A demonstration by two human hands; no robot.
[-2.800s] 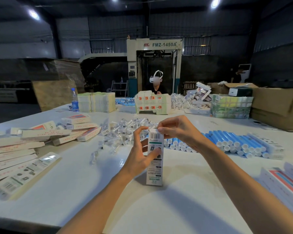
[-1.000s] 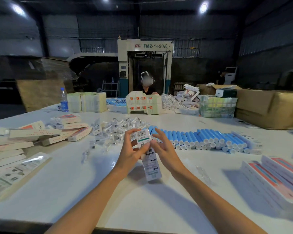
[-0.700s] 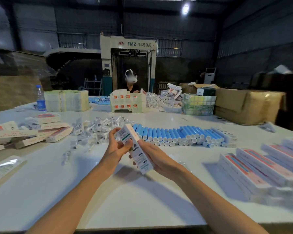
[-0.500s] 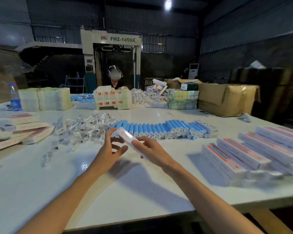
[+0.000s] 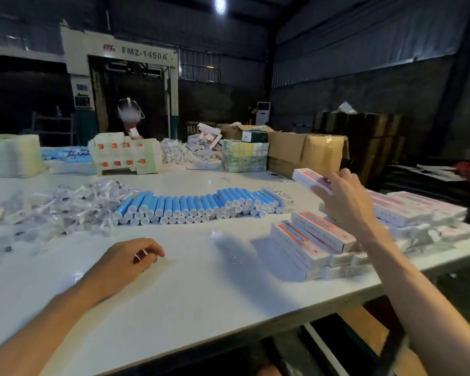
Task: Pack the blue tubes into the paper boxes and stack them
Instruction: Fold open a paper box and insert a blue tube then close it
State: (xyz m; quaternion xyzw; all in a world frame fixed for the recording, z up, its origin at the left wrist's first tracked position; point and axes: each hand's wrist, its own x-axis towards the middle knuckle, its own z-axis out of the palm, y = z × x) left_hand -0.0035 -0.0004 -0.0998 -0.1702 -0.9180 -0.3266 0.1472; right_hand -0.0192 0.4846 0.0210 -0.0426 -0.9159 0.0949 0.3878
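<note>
Both forearms are bare as far up as the view reaches, lean and smooth, and the left hand (image 5: 128,256) and right hand (image 5: 342,202) are bare too. Short nails catch the light on the left fingers (image 5: 152,253) (the right hand's cannot be made out).

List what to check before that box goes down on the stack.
1. Right hand has a firm grip on the paper box: ok, fingers are curled round its near end and it is held in the air.
2. End flaps closed: cannot tell, one end is hidden by the hand and the other is blurred.
3. Stack of boxes lies flat for landing: ok in the near rows; the far rows are blurred.
4. Left hand clear of the stack: ok, it rests on the table and holds nothing.
5. Blue tubes ready for the next box: ok, a row lies on the table.
</note>
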